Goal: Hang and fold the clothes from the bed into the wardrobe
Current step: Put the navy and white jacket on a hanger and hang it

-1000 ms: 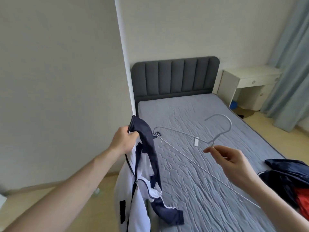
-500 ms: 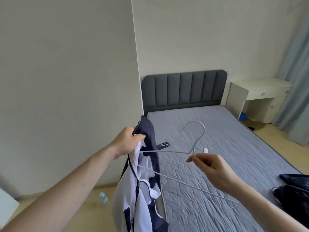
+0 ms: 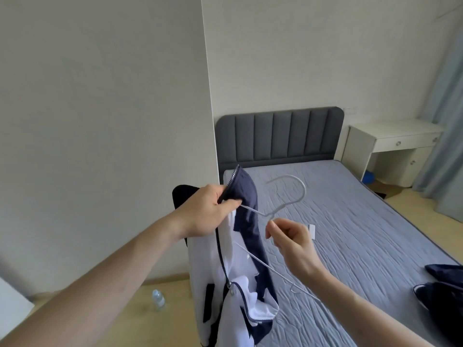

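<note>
White and navy fabric is bunched in the left hand (image 3: pixel 208 211), whose fingers curl round the collar edge of a zip-front jacket (image 3: pixel 238 266) and hold it up in the air beside the bed, the zipper teeth showing just above the knuckles. Most of the jacket hangs straight down from that grip, white panels toward me and dark navy lining and trim folded over the top, its lower end dropping out of view at 6 o'clock. At 3 o'clock from that hand, close by, the right hand (image 3: pixel 292 242) pinches a thin pale wire hanger (image 3: pixel 288 194) at its neck between thumb and fingertips, the other fingers loosely curled. The hook arcs up toward 12 o'clock above the right hand, one shoulder of the hanger runs to 9 o'clock and meets the jacket collar right at the left hand's fingers, and the long bottom wire slants down toward 5 o'clock, passing in front of the jacket. A small white tag (image 3: pixel 311 231) sits just right of the right hand. Behind both hands lies the bed (image 3: pixel 363 221) with a grey quilted cover and a dark grey padded headboard (image 3: pixel 280 135) at 12 o'clock. More dark clothes (image 3: pixel 443 284) lie heaped on the bed at 4 o'clock. A white counter (image 3: pixel 393 136) with drawers stands at 2 o'clock, a blue-grey curtain (image 3: pixel 443 121) beyond it, and a small clear bottle (image 3: pixel 158 299) lies on the wooden floor at 8 o'clock.
</note>
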Motion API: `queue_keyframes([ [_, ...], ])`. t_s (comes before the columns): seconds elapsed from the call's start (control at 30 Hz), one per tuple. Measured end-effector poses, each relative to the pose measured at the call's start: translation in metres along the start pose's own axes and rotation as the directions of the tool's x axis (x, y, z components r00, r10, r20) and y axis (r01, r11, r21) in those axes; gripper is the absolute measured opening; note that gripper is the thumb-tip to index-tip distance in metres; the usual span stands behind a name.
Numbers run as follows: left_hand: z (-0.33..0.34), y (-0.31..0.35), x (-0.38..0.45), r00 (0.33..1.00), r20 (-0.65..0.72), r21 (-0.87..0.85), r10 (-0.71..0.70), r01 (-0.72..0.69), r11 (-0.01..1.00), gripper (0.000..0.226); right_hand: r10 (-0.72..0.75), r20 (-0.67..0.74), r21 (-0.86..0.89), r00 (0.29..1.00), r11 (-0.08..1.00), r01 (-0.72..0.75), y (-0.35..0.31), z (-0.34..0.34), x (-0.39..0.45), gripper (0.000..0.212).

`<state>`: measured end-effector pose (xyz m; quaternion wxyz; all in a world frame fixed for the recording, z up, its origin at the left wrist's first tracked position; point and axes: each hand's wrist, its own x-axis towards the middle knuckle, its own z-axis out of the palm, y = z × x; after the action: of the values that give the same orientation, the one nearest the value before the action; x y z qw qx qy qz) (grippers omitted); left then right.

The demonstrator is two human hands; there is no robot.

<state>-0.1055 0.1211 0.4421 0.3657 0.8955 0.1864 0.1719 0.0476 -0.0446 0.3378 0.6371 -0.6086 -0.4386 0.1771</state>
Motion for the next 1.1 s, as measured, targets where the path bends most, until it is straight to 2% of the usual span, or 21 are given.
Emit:
queue_keyframes([
  [0.07,0.001,-0.001,-0.006,0.998,0.053,0.125,0.034,-0.040,0.991,0.033,0.008,-0.034,0.033,0.999,0.999,-0.007,0.001,0.002,-0.001,0.045],
  [0.13,-0.002,-0.002,-0.009,0.991,0.079,0.280,0.107,-0.126,0.952,0.026,0.001,-0.054,0.043,0.999,0.999,0.001,0.004,0.003,-0.003,0.053],
  [0.17,-0.005,-0.004,-0.009,0.984,0.076,0.395,0.159,-0.176,0.901,0.023,0.000,-0.059,0.051,0.998,0.999,0.004,0.005,0.005,-0.004,0.055],
  [0.23,-0.012,-0.008,-0.007,0.961,0.067,0.628,0.269,-0.250,0.737,0.023,0.005,-0.065,0.069,0.998,0.998,-0.001,0.005,0.009,-0.006,0.057],
  [0.3,-0.022,-0.011,-0.001,0.955,0.076,0.723,0.287,-0.251,0.643,0.030,0.008,-0.076,0.089,0.997,0.996,-0.001,0.004,0.013,-0.005,0.056],
  [0.37,-0.032,-0.016,0.006,0.965,0.092,0.701,0.246,-0.238,0.673,0.037,0.016,-0.097,0.120,0.995,0.993,-0.004,0.002,0.016,-0.003,0.054],
  [0.47,-0.045,-0.024,0.017,0.972,0.073,0.657,0.222,-0.214,0.722,0.030,0.038,-0.130,0.128,0.991,0.991,-0.021,0.001,0.016,-0.002,0.055],
  [0.57,-0.055,-0.032,0.022,0.966,0.080,0.637,0.247,-0.240,0.733,0.043,0.039,-0.160,0.068,0.986,0.997,-0.028,-0.003,0.017,-0.002,0.044],
  [0.67,-0.065,-0.034,0.022,0.961,0.033,0.632,0.274,-0.232,0.739,0.053,-0.056,-0.300,-0.070,0.952,0.997,0.037,-0.007,0.020,-0.005,0.007],
  [0.73,-0.074,-0.035,0.022,0.960,-0.020,0.637,0.278,-0.202,0.744,0.055,-0.146,-0.412,-0.137,0.900,0.986,0.097,-0.004,0.024,-0.017,0.007],
  [0.77,-0.078,-0.035,0.021,0.960,-0.044,0.636,0.278,-0.188,0.748,0.054,-0.193,-0.420,-0.153,0.887,0.978,0.141,0.001,0.027,-0.026,0.004],
  [0.83,-0.087,-0.034,0.021,0.958,-0.073,0.623,0.276,-0.172,0.763,0.053,-0.241,-0.311,-0.168,0.919,0.966,0.197,0.016,0.037,-0.045,0.008],
  [0.9,-0.094,-0.030,0.020,0.957,-0.081,0.612,0.280,-0.173,0.772,0.052,-0.142,-0.179,-0.193,0.974,0.975,0.106,0.036,0.046,-0.055,0.016],
  [0.97,-0.099,-0.024,0.019,0.953,-0.085,0.610,0.290,-0.180,0.771,0.051,0.084,-0.155,-0.198,0.984,0.974,-0.114,0.055,0.052,-0.050,0.011],
  [1.03,-0.103,-0.018,0.018,0.947,-0.092,0.614,0.307,-0.189,0.766,0.051,0.315,-0.163,-0.150,0.935,0.929,-0.340,0.074,0.054,-0.036,0.005],
  [1.1,-0.107,-0.013,0.016,0.943,-0.096,0.615,0.319,-0.196,0.764,0.052,0.439,-0.144,-0.164,0.887,0.873,-0.459,0.093,0.055,-0.018,0.035],
])
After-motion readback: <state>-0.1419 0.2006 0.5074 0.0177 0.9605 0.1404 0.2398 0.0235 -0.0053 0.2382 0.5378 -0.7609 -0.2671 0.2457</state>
